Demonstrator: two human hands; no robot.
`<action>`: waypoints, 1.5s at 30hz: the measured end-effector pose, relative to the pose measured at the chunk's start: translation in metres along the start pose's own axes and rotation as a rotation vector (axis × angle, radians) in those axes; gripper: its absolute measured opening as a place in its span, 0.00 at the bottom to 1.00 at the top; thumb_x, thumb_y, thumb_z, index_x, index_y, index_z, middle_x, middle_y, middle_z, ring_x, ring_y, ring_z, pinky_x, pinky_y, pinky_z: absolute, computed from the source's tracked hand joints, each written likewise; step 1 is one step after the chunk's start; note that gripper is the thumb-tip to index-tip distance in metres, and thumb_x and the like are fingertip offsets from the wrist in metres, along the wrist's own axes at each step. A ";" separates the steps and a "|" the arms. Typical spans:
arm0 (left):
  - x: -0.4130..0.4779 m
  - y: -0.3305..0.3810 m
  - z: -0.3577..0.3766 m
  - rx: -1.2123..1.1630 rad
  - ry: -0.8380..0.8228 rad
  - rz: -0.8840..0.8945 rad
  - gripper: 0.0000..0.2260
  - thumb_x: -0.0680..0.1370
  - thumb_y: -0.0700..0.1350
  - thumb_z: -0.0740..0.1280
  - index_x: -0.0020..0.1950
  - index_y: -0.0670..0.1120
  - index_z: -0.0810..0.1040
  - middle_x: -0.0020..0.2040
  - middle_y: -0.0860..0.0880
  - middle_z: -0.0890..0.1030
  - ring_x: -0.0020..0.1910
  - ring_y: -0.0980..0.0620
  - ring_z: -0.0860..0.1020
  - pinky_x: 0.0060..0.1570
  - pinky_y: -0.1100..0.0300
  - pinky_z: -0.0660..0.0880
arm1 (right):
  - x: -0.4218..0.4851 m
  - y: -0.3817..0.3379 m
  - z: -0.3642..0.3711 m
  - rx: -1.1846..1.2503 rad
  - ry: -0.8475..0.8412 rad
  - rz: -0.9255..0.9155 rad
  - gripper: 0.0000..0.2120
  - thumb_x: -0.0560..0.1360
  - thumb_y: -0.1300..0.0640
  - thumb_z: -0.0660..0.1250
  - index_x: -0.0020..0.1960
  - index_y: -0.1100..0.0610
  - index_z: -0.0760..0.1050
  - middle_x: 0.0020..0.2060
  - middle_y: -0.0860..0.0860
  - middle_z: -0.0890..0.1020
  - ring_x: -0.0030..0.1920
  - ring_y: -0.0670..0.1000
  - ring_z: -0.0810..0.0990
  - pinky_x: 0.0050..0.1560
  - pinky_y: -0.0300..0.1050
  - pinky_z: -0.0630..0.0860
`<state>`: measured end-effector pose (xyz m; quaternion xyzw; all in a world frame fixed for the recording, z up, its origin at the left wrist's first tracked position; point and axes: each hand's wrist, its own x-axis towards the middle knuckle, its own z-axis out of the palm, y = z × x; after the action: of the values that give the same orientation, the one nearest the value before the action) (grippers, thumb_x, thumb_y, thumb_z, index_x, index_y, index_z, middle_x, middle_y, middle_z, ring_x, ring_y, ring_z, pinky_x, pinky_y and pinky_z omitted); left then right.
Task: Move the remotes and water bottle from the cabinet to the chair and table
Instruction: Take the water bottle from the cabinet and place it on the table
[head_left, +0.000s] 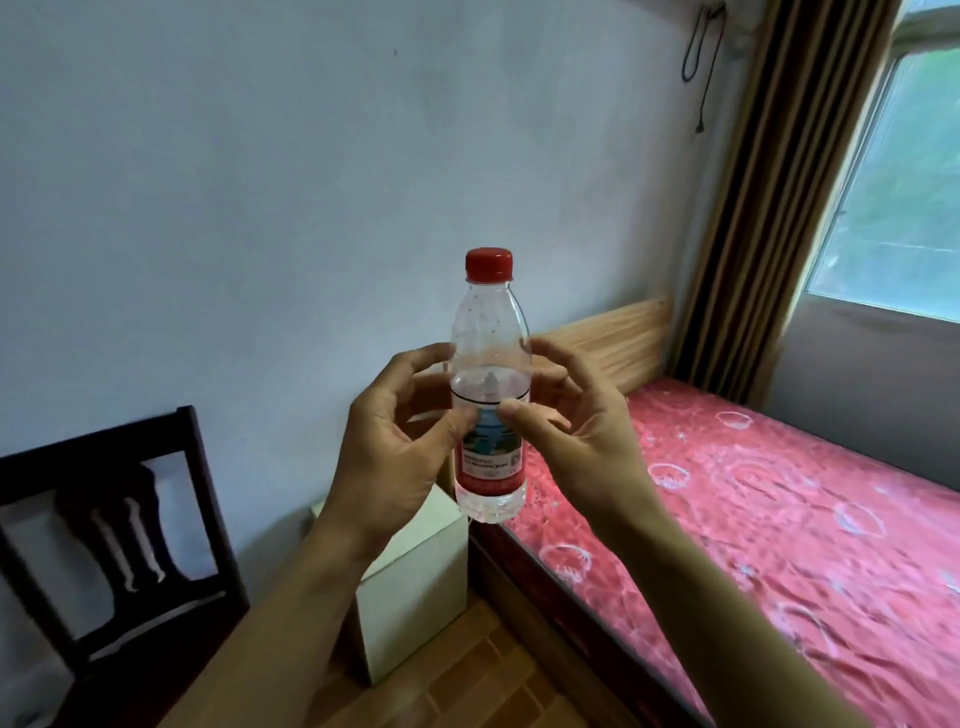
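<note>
A clear plastic water bottle (489, 384) with a red cap and a red-and-blue label stands upright in the air in front of me, partly filled. My left hand (395, 447) grips it from the left, thumb on the label and fingers curled round its back. My right hand (576, 431) holds it from the right, thumb on the label and fingers curved behind. A dark wooden chair (104, 540) stands at the lower left. Below the bottle sits a white cabinet (415, 582). No remotes are in view.
A bed with a red patterned cover (769, 519) and a wooden headboard (608, 338) fills the right side. Brown curtains (763, 197) hang beside a window (904, 171). A pale wall is behind, with a wood-pattern floor (467, 675) between cabinet and bed.
</note>
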<state>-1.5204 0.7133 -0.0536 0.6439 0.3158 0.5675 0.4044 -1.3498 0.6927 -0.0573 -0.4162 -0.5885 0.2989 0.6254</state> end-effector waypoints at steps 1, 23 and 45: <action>0.014 -0.011 -0.006 -0.003 0.001 0.002 0.20 0.77 0.37 0.72 0.65 0.52 0.76 0.55 0.55 0.85 0.53 0.60 0.84 0.44 0.66 0.80 | 0.014 0.010 0.006 -0.006 0.007 0.001 0.25 0.75 0.63 0.73 0.70 0.52 0.73 0.53 0.53 0.84 0.57 0.51 0.84 0.59 0.52 0.82; 0.263 -0.219 -0.104 0.099 0.100 -0.165 0.22 0.74 0.38 0.75 0.65 0.53 0.75 0.55 0.52 0.84 0.55 0.56 0.83 0.52 0.61 0.81 | 0.277 0.226 0.109 0.051 -0.134 0.129 0.25 0.76 0.68 0.71 0.70 0.54 0.71 0.59 0.58 0.82 0.58 0.53 0.84 0.58 0.49 0.82; 0.441 -0.429 -0.218 0.180 0.305 -0.420 0.19 0.76 0.40 0.74 0.64 0.51 0.76 0.56 0.55 0.84 0.55 0.60 0.82 0.46 0.67 0.80 | 0.495 0.466 0.239 0.008 -0.439 0.295 0.22 0.73 0.63 0.76 0.62 0.46 0.75 0.53 0.45 0.83 0.58 0.51 0.84 0.60 0.60 0.81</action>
<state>-1.6444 1.3337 -0.2151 0.5048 0.5490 0.5312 0.4020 -1.4671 1.3820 -0.2319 -0.4201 -0.6419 0.4722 0.4341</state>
